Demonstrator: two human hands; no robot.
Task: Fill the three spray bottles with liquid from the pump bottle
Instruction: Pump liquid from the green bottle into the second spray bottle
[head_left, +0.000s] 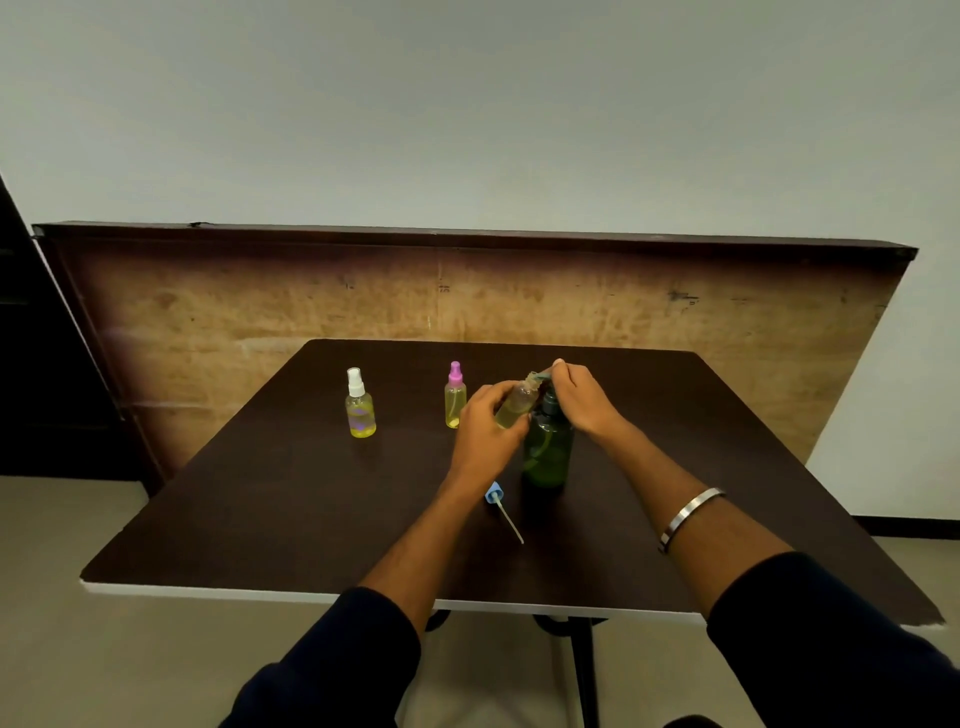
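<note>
Left hand (485, 421) around uncapped spray bottle (517, 402)

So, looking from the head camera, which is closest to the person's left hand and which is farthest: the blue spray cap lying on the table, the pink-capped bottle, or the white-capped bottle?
From the left hand, in the head view:
1. Pink-capped bottle, standing just to its left, nearly beside the fingers.
2. Blue spray cap, lying on the table nearer the person, below the wrist.
3. White-capped bottle, standing farthest off to the left.
</note>
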